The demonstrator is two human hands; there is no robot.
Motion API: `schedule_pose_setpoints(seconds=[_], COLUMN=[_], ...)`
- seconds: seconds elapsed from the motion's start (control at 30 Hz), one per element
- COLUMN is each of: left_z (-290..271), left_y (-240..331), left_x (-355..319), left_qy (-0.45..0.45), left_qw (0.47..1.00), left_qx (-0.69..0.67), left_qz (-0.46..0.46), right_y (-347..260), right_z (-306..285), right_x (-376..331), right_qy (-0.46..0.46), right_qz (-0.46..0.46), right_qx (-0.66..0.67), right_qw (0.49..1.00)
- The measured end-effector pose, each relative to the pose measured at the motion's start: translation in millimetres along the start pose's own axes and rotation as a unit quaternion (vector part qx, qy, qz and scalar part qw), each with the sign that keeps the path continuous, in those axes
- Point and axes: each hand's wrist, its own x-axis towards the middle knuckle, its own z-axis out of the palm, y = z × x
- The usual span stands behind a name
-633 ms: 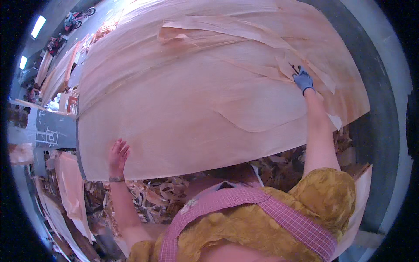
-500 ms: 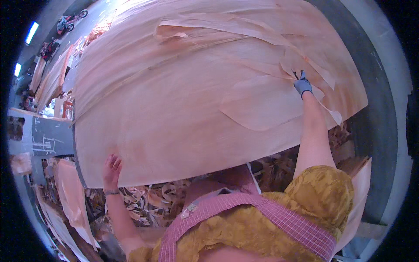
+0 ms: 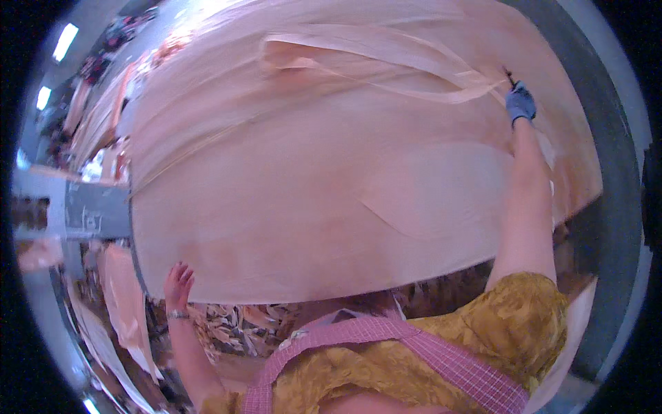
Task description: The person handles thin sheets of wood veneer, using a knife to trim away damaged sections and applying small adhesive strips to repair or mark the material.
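A wide, pinkish-tan wood veneer sheet [image 3: 296,186] spreads in front of me. My right hand [image 3: 521,101], in a blue-grey glove, reaches over its far right part. Its fingers are closed round a small dark pointed tool [image 3: 509,76], whose exact kind I cannot make out. Just left of that hand ends a loose, curling veneer strip [image 3: 414,90]; whether the fingers also grip it is unclear. My left hand [image 3: 179,284], bare, is at the sheet's near left edge with its fingers loosely stretched and nothing in them. Contact with the sheet is uncertain.
Veneer scraps [image 3: 241,328] lie heaped below the sheet's near edge. A grey panel [image 3: 100,210] juts in at the left, with upright veneer pieces [image 3: 127,297] below it. A dark grey band [image 3: 610,200] runs along the right side. Stacked veneer [image 3: 100,131] stands at the far left.
My right hand has moved farther away and to the right with the dark tool. The loose strip's near end has shifted, curving toward that hand. My left hand has barely moved.
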Motion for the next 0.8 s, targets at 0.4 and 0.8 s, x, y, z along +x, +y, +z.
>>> schedule_pose_setpoints(seconds=[0.4,0.8], left_z=[-106,-228], left_y=[140,396], left_x=[5,140], left_qy=[0.254,-0.067], left_qw=[0.908,0.878], left_qx=[-0.034,-0.109], left_qz=[0.332,0.461], right_y=[-275,-696], right_z=[-68,-402], right_x=[74,-322], right_qy=[0.073,-0.142], right_qz=[-0.320,-0.554], right_qx=[-0.035,0.479], right_qw=[0.944,0.666])
